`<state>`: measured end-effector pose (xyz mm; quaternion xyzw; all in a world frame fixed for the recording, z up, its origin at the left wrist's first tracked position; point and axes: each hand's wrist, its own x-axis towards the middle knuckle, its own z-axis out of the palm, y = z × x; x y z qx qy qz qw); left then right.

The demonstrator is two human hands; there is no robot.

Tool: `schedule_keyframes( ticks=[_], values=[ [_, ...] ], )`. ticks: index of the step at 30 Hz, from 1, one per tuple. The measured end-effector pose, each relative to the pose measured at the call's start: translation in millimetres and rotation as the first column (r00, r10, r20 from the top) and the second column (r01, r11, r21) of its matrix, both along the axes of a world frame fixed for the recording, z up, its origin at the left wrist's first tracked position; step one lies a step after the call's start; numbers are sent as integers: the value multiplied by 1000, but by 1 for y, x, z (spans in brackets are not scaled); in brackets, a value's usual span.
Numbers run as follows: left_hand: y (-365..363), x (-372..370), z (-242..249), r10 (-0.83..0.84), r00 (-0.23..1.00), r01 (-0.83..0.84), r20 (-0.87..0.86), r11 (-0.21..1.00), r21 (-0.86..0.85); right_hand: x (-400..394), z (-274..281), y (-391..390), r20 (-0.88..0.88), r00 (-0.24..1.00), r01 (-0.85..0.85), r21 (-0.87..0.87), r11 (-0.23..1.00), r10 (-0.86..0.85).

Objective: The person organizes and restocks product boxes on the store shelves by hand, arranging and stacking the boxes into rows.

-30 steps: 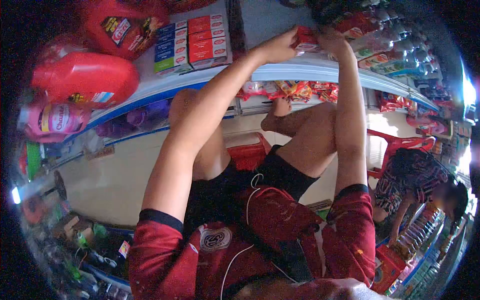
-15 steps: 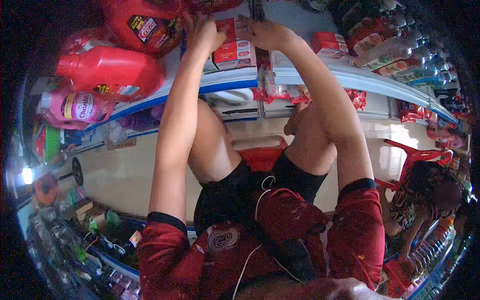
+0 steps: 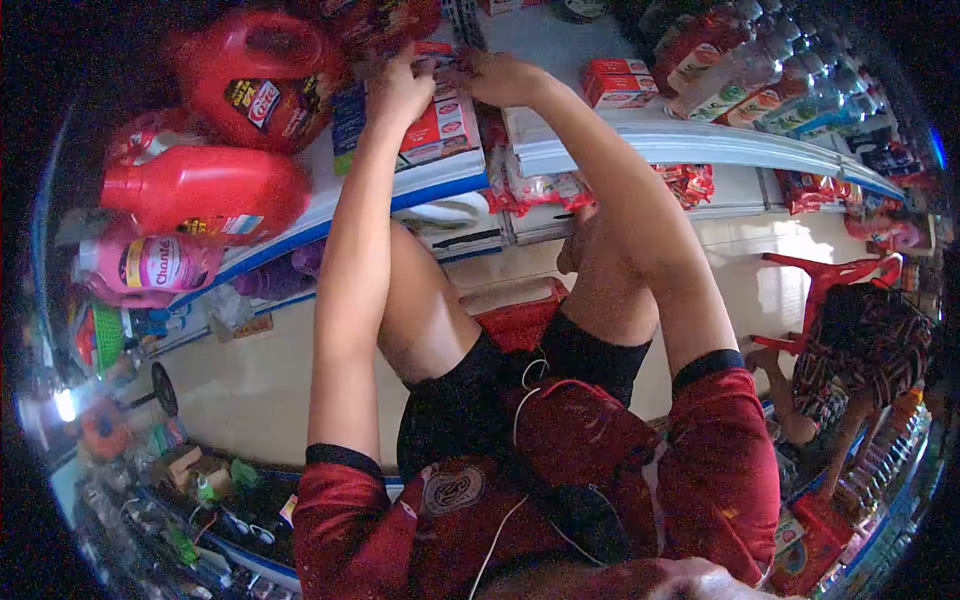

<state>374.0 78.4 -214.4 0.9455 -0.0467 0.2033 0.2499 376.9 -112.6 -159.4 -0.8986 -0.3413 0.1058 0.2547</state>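
On the shelf in front of me, red-and-white boxes (image 3: 440, 130) stand beside a dark blue and green box (image 3: 349, 122). My left hand (image 3: 402, 90) is over these boxes with curled fingers, closed at the side of a small red box (image 3: 433, 48). From the other side my right hand (image 3: 508, 80) reaches in, its bent fingertips meeting that box close to the left hand's fingers. The hands hide most of the small box, and its printing cannot be read.
Large red jugs (image 3: 215, 190) and a pink Chanté bottle (image 3: 160, 265) crowd the left. A red-and-white box (image 3: 618, 83) and several bottles (image 3: 730, 80) stand right. Below hang red packets (image 3: 685, 185). A person (image 3: 870, 340) is near a red chair (image 3: 820, 285).
My hands have come closer together around the small red box, the right hand moving left. The whole view has shifted slightly, so the boxes appear further left and lower.
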Motion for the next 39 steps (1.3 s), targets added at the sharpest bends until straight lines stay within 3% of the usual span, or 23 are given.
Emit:
schedule_keyframes(
  ticks=[1,3,4,6,7,10,11,14,18,20,23,27,29,30,31,32,33,34,35,36,37,38,39],
  values=[
    [-12,-8,10,-11,1000,11,-3,1000,4,8,-7,-6,-3,1000,11,4,1000,-11],
    [-36,-20,34,-77,994,52,-75,954,-294,27,-19,-24,150,987,49,97,994,-63],
    [-47,-19,34,-83,989,115,120,951,-288,26,-8,-34,203,969,116,141,983,-143],
    [-71,-34,51,-248,950,305,187,861,-407,79,-54,-69,17,994,76,576,814,-104],
    [-80,-14,22,-241,938,341,251,781,-524,38,2,-74,-66,925,354,505,787,-373],
    [-121,-21,33,-283,959,236,-22,838,-493,73,-25,-133,89,980,98,569,817,-179],
    [-136,-15,24,-327,942,314,73,783,-536,66,-20,-139,86,979,104,563,820,-184],
    [-176,-1,-10,-396,895,426,206,618,-661,34,10,-153,164,853,400,403,823,-495],
    [-192,7,-16,-485,849,488,209,571,-660,45,-25,-188,326,810,433,229,872,-488],
    [-194,7,-15,-560,805,517,195,503,-692,46,-34,-203,1,930,357,246,901,-369],
    [-197,-4,-10,-614,788,426,38,501,-753,44,-45,-210,179,908,348,181,920,-378],
    [-195,-1,-15,-656,755,434,21,475,-765,79,-82,-232,63,944,311,143,939,-323],
    [-194,-2,-13,-658,752,406,-31,499,-765,118,-121,-258,568,803,100,-423,901,178],
    [-193,-1,-12,-693,721,429,-32,482,-764,110,-119,-257,567,803,96,-424,900,182],
    [-192,0,-12,-724,688,452,-34,465,-761,91,-104,-250,412,908,132,-97,986,-81],
    [-191,-1,-10,-721,693,451,-31,466,-761,82,-95,-244,158,949,236,223,946,-274],
    [-191,-4,-8,-706,706,432,-63,499,-751,92,-105,-249,160,950,231,223,947,-269],
    [-191,-6,-6,-689,718,413,-94,530,-741,110,-127,-262,599,801,178,-250,952,8],
    [-191,-6,-6,-687,721,414,-89,530,-740,122,-138,-269,740,508,313,-635,707,440],
    [-192,-7,-7,-699,712,399,-68,482,-780,88,-97,-253,742,504,315,-634,706,442],
    [-192,-7,-8,-711,702,384,-46,432,-816,62,-61,-228,564,816,230,-516,825,125],
    [-193,-7,-10,-711,702,388,-42,431,-815,48,-22,-189,204,967,219,-348,912,-155],
    [-194,-7,-13,-711,700,378,-60,441,-814,37,-13,-187,208,966,219,-348,911,-153]
  ],
)
